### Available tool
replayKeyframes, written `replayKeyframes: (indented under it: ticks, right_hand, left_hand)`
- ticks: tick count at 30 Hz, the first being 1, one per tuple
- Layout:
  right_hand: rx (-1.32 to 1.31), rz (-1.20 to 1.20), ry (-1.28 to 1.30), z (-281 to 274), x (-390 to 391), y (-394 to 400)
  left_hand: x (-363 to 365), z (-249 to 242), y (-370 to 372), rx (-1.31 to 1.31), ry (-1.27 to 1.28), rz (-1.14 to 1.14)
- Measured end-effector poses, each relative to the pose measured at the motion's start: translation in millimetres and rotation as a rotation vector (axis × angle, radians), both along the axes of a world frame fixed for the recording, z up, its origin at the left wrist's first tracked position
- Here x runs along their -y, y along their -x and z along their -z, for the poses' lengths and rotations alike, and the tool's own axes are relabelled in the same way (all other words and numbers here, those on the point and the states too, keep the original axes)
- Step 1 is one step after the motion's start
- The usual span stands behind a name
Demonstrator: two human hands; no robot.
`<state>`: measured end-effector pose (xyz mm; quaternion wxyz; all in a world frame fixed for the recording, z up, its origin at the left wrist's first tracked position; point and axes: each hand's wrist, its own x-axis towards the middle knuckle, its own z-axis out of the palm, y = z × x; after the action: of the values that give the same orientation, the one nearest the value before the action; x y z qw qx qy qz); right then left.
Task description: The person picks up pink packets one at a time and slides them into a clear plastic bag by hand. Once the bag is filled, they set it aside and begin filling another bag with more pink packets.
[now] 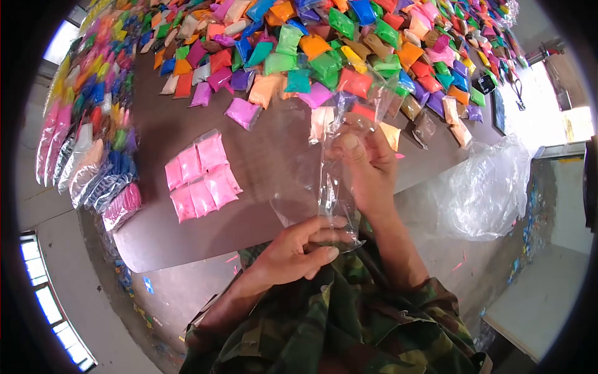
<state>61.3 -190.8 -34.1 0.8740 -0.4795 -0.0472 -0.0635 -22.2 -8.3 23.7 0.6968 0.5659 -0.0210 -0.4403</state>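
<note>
A long clear plastic bag point(329, 187) stands nearly upright in front of me, creased and see-through, with colored packets showing behind it. My right hand point(369, 159) is closed on its upper part, thumb and fingers pinching the film. Lower down, my left hand point(302, 249) has its fingers curled against the bag's bottom end, thumb below them, closed on the film. To the left on the table lie pink packets point(202, 174), set side by side in two rows.
Many loose colored packets point(327, 65) cover the back of the brown table point(168, 240). Filled clear bags point(81, 156) line its left side. A large crumpled clear plastic bag point(483, 193) hangs at the right edge. Scissors point(518, 93) lie at the back right.
</note>
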Motion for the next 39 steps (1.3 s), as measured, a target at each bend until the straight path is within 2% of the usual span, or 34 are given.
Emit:
replayKeyframes:
  ticks: [2,5,11,16,23,26,29,35,37,39]
  right_hand:
    - [-0.014,-0.019,-0.014,3.1,-3.1,2.5]
    - [-0.078,-0.026,-0.018,0.1,-8.4,4.8]
    - [-0.136,-0.009,0.027,-3.5,-12.7,3.7]
    - [-0.117,-0.081,-0.041,-0.5,-0.3,-1.2]
    - [-0.163,-0.038,0.036,-9.4,27.6,-5.7]
    - [-0.205,0.026,0.072,-19.9,32.4,-6.4]
    - [-0.209,0.114,0.062,-31.1,32.6,-7.8]
    - [-0.203,0.134,0.062,-8.8,48.3,-10.8]
    - [-0.184,0.09,0.044,-4.4,55.5,-15.4]
    - [-0.246,0.198,0.003,-13.3,51.5,-11.6]
  left_hand:
    - [1.5,1.6,6.4,-0.165,0.137,-0.1]
    - [3.1,-1.3,11.1,-0.218,0.193,-0.091]
    - [6.1,13.3,19.8,-0.148,0.29,-0.072]
    - [3.1,17.1,27.1,-0.039,0.075,-0.023]
    - [-7.2,20.3,29.0,0.015,-0.094,-0.082]
    - [-7.0,24.5,29.0,0.029,-0.165,-0.024]
    - [-3.3,29.8,33.6,0.204,-0.233,-0.036]
    - [-5.2,31.8,39.3,0.57,-0.404,-0.071]
    - [-8.6,33.8,38.8,0.579,-0.419,-0.098]
    - [-11.2,32.4,37.0,0.579,-0.451,-0.13]
